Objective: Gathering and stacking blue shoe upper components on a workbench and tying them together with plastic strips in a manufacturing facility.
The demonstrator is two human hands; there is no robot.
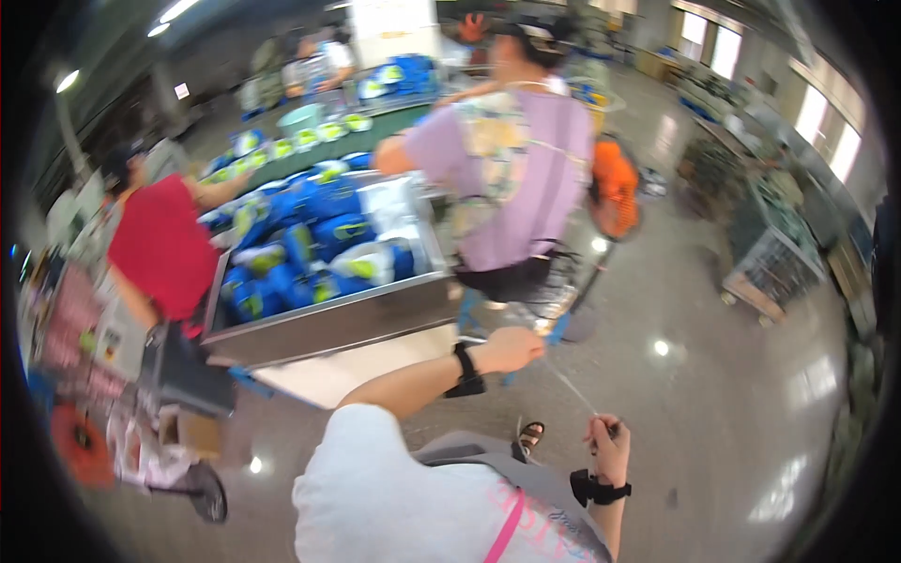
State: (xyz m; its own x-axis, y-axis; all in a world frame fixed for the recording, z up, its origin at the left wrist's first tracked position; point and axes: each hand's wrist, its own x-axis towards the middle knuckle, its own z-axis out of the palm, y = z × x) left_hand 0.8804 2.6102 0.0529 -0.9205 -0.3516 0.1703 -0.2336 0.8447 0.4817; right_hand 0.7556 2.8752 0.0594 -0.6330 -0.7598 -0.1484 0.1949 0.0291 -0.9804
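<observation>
My left hand (510, 350) is stretched forward beside the near right corner of a metal bin (328, 324). Its fingers are closed on one end of a thin pale strand (571, 385). My right hand (610, 445) is lower and to the right, closed on the strand's other end, with a small dark spot showing at its fingers. The strand runs fairly straight between the two hands. Just beyond my left hand is a shiny, see-through patch (556, 298), too blurred to name. Black bands circle both my wrists.
Blue and white packages (310, 225) fill the bin. A person in a lilac top (526, 178) stands close ahead, and one in red (161, 239) at the left. A green conveyor belt (328, 150) carries items beyond. A wheeled crate (771, 249) stands right.
</observation>
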